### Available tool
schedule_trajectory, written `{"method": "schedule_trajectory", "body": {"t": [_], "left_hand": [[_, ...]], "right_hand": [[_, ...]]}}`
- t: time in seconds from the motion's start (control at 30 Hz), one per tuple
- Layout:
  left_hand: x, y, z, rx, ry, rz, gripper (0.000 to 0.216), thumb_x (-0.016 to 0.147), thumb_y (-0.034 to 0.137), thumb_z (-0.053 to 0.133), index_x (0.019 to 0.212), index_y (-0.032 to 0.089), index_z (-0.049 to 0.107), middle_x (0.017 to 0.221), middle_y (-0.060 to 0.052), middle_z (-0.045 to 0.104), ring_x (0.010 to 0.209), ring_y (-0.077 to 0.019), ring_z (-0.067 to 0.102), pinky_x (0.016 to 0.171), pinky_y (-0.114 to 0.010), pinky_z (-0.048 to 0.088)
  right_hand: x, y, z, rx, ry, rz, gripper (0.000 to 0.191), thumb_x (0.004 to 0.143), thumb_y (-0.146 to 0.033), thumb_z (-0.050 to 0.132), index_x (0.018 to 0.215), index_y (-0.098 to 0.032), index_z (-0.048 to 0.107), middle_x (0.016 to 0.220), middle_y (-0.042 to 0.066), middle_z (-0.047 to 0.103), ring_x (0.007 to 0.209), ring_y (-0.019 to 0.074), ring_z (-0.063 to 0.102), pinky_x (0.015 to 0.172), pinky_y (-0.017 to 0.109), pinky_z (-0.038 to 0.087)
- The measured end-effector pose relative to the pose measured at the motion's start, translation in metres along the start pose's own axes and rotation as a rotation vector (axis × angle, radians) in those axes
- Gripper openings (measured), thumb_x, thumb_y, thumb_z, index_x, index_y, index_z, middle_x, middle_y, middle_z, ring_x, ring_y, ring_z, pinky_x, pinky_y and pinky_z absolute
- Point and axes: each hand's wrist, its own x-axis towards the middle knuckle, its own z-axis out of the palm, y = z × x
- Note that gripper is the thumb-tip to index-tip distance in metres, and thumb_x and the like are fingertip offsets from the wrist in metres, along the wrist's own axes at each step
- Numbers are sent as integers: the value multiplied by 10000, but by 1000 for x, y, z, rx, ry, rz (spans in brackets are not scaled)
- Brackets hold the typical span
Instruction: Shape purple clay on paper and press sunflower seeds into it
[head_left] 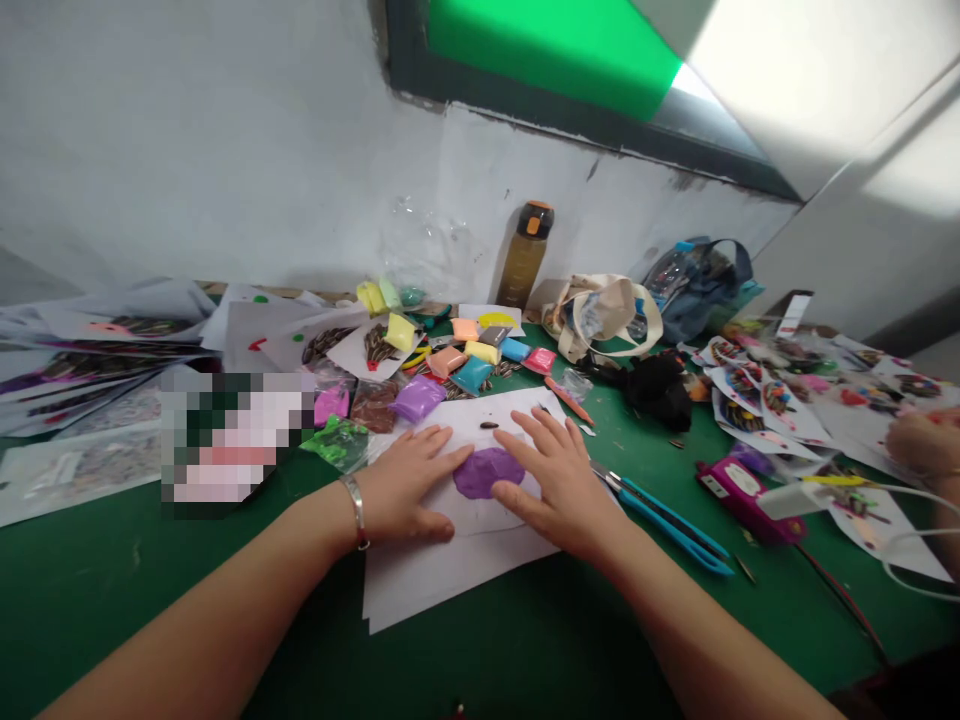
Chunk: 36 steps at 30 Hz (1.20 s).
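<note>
A flattened patch of purple modelling clay (487, 473) lies on white paper sheets (435, 590) in front of me. My left hand (409, 485) rests on the paper at the left of the clay, fingers spread, its index fingertip by the clay's edge. At the right side, my right hand (559, 480) is spread too, with thumb and index finger over the clay's edge; whether they press on it I cannot tell. Just above the clay sits a small dark seed (489, 425). Neither hand holds anything.
Colourful clay packets (474, 375) lie behind the paper, near a brown bottle (525, 255). A blue utility knife (667, 515) and magenta device (750, 498) are at right. Stacked paper crafts (112, 350) stand left. Another person's hand (926, 440) shows at far right.
</note>
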Motion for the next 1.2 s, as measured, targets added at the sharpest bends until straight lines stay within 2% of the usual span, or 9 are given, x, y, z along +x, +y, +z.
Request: {"method": "schedule_trajectory", "body": {"t": [0.17,0.27,0.4,0.6,0.73,0.83,0.97,1.07,1.2], "left_hand": [[1,-3,5,-11,19,8,880,690,514,699,1436,205,351,1541,-177,208,1408,-383,171,1118,-565,162],[1,-4,6,-8,0,-7,876,692,516,701,1434,207,354,1548,-175,178,1418,-364,144,1123,-550,149],[0,-2,4,-10,-3,-14,894,691,504,708,1444,199,335,1545,-180,185,1418,-365,146,1122,-554,150],[1,-3,5,-6,-22,-19,896,704,514,696,1449,182,324,1546,-187,172,1420,-365,130,1124,-556,147],[1,-3,5,-18,4,-11,889,697,521,699,1435,175,346,1539,-193,196,1414,-375,151,1124,-558,157],[2,-2,3,-14,-20,-28,907,692,506,707,1441,161,330,1541,-195,188,1418,-363,142,1131,-544,146],[2,-1,2,-10,-38,-35,927,689,500,711,1448,147,313,1547,-193,172,1422,-361,125,1138,-529,129],[1,-1,2,-5,-52,-43,925,702,509,695,1455,147,298,1554,-182,152,1426,-353,112,1143,-513,118],[2,-1,2,-15,-59,-48,936,701,507,686,1460,137,282,1556,-178,144,1429,-341,108,1147,-498,103]], "right_hand": [[-4,-9,1,-97,-104,-148,557,906,-599,374,1363,-296,474,1510,67,332,1404,350,187,1093,657,50],[-5,-8,8,-97,-137,-146,559,922,-588,342,1373,-280,465,1511,71,331,1405,344,191,1094,654,80],[-4,-8,9,-91,-116,-139,567,925,-589,334,1380,-274,454,1541,72,260,1412,339,172,1096,647,99],[1,-12,8,-66,-157,-142,559,928,-583,330,1386,-285,444,1533,72,279,1407,343,188,1091,656,108],[6,-14,9,-59,-166,-140,565,919,-600,333,1382,-297,445,1526,70,297,1409,343,180,1095,654,81],[7,-15,10,-60,-181,-136,569,919,-611,310,1370,-298,459,1526,70,298,1412,338,171,1098,645,61],[7,-17,11,-52,-175,-134,596,924,-609,292,1424,-296,378,1546,77,244,1420,328,142,1099,640,42],[6,-17,12,-50,-192,-141,592,927,-608,288,1415,-292,395,1537,83,269,1420,326,140,1098,639,20],[6,-17,9,-35,-204,-131,586,927,-602,298,1418,-297,390,1546,79,245,1416,329,151,1098,634,55]]}}
